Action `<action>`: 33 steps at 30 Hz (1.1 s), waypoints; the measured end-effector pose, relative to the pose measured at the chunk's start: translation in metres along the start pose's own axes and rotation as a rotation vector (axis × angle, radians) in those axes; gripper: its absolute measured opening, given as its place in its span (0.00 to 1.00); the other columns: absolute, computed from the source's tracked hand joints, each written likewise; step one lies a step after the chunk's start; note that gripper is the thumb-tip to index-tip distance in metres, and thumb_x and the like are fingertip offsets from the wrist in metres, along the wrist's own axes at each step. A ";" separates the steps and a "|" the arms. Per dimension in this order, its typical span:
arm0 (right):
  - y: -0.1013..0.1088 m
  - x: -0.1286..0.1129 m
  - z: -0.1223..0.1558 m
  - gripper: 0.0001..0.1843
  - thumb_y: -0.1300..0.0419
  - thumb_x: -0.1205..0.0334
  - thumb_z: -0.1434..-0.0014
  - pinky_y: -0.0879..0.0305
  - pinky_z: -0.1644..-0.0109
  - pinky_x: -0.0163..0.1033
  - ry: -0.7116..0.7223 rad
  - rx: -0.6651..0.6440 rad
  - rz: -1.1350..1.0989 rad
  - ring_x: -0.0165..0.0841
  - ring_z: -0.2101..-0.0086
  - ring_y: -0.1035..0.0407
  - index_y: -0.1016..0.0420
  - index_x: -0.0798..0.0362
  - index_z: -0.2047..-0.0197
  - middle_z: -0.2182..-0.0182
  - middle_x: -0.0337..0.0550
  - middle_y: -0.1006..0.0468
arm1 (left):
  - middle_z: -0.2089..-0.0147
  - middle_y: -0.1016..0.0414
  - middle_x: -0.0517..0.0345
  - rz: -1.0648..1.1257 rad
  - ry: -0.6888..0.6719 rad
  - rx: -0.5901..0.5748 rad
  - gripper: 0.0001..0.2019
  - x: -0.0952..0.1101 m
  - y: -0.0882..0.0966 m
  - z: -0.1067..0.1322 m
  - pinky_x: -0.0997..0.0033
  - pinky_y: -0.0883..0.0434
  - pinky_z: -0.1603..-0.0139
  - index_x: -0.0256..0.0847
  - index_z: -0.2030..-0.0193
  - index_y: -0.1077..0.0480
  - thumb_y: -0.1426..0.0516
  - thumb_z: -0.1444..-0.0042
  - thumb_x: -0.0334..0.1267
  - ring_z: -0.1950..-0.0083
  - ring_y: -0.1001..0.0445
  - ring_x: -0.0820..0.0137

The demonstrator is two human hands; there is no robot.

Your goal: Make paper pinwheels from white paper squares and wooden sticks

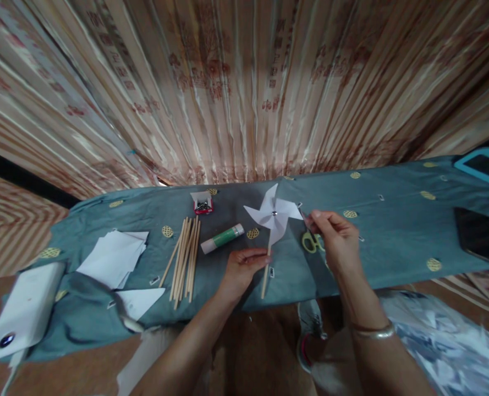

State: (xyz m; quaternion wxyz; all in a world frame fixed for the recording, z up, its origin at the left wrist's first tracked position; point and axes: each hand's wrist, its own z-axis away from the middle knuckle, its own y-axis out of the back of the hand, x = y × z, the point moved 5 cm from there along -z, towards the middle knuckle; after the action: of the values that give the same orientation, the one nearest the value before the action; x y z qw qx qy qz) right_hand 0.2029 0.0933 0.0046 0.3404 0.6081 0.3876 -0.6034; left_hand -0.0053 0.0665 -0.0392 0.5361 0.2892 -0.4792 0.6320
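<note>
A white paper pinwheel with a shiny metal fastener at its centre is fixed to a thin wooden stick. My left hand closes its fingers on that stick below the blades. Just right of the pinwheel, my right hand has thumb and fingers pinched near the tip of the right blade; what lies between them, if anything, is too small to make out. Scissors with yellow-green handles lie on the cloth beneath my right hand, partly hidden by it.
Left of my hands are a green-and-white glue stick, several wooden sticks, a small red box of fasteners, white paper sheets and a white device with a cable. A dark phone and blue-framed object lie right. Curtains hang behind.
</note>
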 end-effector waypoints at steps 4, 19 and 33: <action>0.001 0.004 -0.007 0.19 0.28 0.45 0.59 0.39 0.69 0.34 -0.067 -0.027 -0.112 0.28 0.74 0.34 0.20 0.51 0.71 0.74 0.38 0.21 | 0.71 0.18 0.53 -0.004 0.031 -0.032 0.15 -0.007 -0.001 0.000 0.67 0.27 0.60 0.38 0.71 0.19 0.28 0.69 0.39 0.69 0.23 0.67; -0.013 0.007 0.003 0.16 0.26 0.48 0.64 0.43 0.75 0.31 -0.169 -0.150 -0.077 0.25 0.79 0.36 0.19 0.50 0.76 0.81 0.35 0.24 | 0.68 0.18 0.53 -0.023 -0.010 0.003 0.15 -0.002 0.003 -0.003 0.65 0.26 0.57 0.38 0.71 0.19 0.28 0.69 0.41 0.67 0.22 0.65; -0.027 -0.001 0.007 0.27 0.35 0.35 0.54 0.29 0.67 0.33 -0.361 -0.436 -0.334 0.34 0.66 0.26 0.17 0.50 0.64 0.66 0.44 0.17 | 0.74 0.20 0.55 -0.032 0.101 -0.134 0.16 -0.005 -0.006 0.004 0.72 0.32 0.65 0.37 0.72 0.19 0.28 0.70 0.41 0.73 0.28 0.72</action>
State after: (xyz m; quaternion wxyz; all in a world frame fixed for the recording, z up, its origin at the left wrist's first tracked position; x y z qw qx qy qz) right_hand 0.1756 0.0998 0.0070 0.4220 0.3321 0.5356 -0.6517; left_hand 0.0014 0.0607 -0.0405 0.5876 0.2279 -0.4883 0.6036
